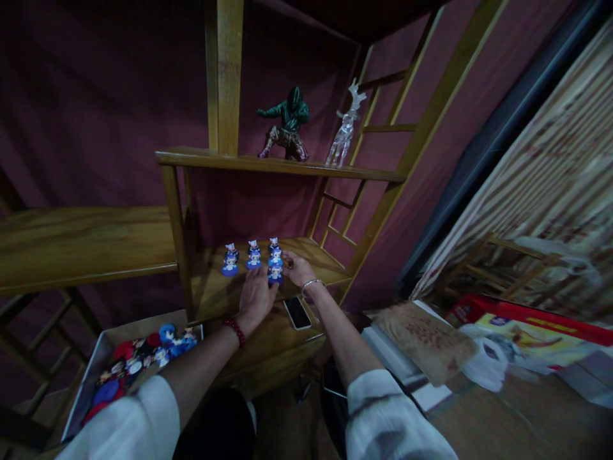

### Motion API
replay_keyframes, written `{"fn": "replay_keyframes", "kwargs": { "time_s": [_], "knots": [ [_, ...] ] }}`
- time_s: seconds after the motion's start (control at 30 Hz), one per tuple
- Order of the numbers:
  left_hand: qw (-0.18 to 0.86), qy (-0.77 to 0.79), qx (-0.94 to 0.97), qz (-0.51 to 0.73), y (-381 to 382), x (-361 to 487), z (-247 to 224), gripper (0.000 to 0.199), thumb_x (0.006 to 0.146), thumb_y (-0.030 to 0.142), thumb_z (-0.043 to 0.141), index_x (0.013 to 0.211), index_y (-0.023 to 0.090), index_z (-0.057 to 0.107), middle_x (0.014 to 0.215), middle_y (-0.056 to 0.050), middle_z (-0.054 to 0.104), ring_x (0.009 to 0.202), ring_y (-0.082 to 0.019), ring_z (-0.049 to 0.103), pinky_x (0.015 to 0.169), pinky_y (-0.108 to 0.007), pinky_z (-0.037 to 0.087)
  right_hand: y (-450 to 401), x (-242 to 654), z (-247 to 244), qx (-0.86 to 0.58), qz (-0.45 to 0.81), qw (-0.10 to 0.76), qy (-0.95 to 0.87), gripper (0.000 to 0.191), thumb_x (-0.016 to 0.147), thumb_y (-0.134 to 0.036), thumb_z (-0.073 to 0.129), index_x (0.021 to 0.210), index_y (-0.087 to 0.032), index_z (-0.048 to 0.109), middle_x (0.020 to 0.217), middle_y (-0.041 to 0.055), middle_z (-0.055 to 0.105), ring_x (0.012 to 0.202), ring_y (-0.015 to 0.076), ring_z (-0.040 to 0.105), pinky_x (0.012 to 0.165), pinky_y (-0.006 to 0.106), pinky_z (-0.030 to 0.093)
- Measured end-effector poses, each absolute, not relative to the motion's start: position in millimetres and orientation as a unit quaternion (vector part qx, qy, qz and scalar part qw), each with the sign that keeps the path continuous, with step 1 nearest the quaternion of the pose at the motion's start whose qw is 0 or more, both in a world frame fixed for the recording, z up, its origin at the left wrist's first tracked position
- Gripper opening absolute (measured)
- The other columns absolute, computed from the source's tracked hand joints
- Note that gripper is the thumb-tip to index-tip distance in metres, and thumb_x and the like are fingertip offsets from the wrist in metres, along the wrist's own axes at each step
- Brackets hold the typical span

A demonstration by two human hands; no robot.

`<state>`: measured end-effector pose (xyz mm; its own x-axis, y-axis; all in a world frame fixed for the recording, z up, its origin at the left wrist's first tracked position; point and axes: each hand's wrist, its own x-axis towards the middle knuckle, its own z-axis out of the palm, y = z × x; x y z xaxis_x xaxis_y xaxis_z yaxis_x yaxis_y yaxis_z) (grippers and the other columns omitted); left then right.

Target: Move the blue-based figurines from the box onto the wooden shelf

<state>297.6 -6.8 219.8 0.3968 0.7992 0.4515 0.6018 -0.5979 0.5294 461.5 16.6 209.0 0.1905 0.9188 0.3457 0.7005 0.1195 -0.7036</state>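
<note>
Now, left hand (257, 295) and right hand (297, 268) curl halfway by a blue figurine (275, 274) near the front edge of the shelf (208, 291); can't tell if they grip; other figurines (230, 264) stand in rows, maybe so all show.

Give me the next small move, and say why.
Probably ease the left hand and right hand off sideways, gently: the front figure looks upright and lined up with the two figures behind it, while the fingers crowd close around it.
</note>
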Motion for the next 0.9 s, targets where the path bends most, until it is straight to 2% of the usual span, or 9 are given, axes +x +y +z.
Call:
{"fn": "replay_keyframes", "kwargs": {
  "time_s": [0.2, 0.33, 0.6, 0.73, 0.9],
  "knots": [
    [0.140, 0.425, 0.822, 0.351, -7, 298, 220, 0.020, 0.072, 0.020, 0.052, 0.092, 0.016, 0.050, 0.092, -0.007, 0.056, 0.093, -0.020, 0.047, 0.085, -0.032, 0.035, 22, 458, 217, -0.638, 0.095, 0.369, -0.669, 0.049, 0.057, -0.007, 0.059, 0.101, -0.026, 0.055, 0.095, 0.0001, 0.063, 0.088, 0.0164, 0.056, 0.080, 0.028, 0.042],
    [0.130, 0.438, 0.821, 0.343, -6, 300, 219, 0.020, 0.071, 0.022, 0.052, 0.090, 0.017, 0.050, 0.092, -0.007, 0.056, 0.092, -0.020, 0.048, 0.084, -0.031, 0.036, 24, 455, 219, -0.653, 0.074, 0.353, -0.666, 0.042, 0.058, -0.008, 0.059, 0.096, -0.025, 0.057, 0.089, 0.0009, 0.064, 0.083, 0.0159, 0.057, 0.076, 0.026, 0.042],
    [0.139, 0.448, 0.819, 0.331, -3, 304, 220, 0.019, 0.071, 0.022, 0.053, 0.088, 0.015, 0.050, 0.090, -0.007, 0.057, 0.089, -0.020, 0.049, 0.080, -0.030, 0.037, 18, 460, 215, -0.654, 0.086, 0.385, -0.645, 0.032, 0.060, -0.018, 0.061, 0.092, -0.022, 0.057, 0.083, 0.0000, 0.064, 0.073, 0.0137, 0.057, 0.066, 0.023, 0.043],
    [0.146, 0.447, 0.815, 0.338, -2, 308, 218, 0.017, 0.071, 0.020, 0.052, 0.088, 0.016, 0.049, 0.089, -0.007, 0.057, 0.087, -0.018, 0.050, 0.077, -0.028, 0.038, 11, 470, 213, -0.665, 0.110, 0.401, -0.620, 0.034, 0.061, -0.025, 0.063, 0.094, -0.021, 0.056, 0.083, 0.0009, 0.063, 0.074, 0.0134, 0.056, 0.067, 0.024, 0.043],
    [0.124, 0.454, 0.813, 0.342, -1, 320, 217, 0.017, 0.071, 0.017, 0.051, 0.087, 0.014, 0.048, 0.089, -0.007, 0.056, 0.089, -0.018, 0.049, 0.079, -0.028, 0.038, -1, 489, 212, -0.690, 0.123, 0.402, -0.589, 0.033, 0.059, -0.024, 0.064, 0.091, -0.019, 0.056, 0.088, 0.0027, 0.062, 0.079, 0.0133, 0.057, 0.071, 0.023, 0.043]
  ]
}}
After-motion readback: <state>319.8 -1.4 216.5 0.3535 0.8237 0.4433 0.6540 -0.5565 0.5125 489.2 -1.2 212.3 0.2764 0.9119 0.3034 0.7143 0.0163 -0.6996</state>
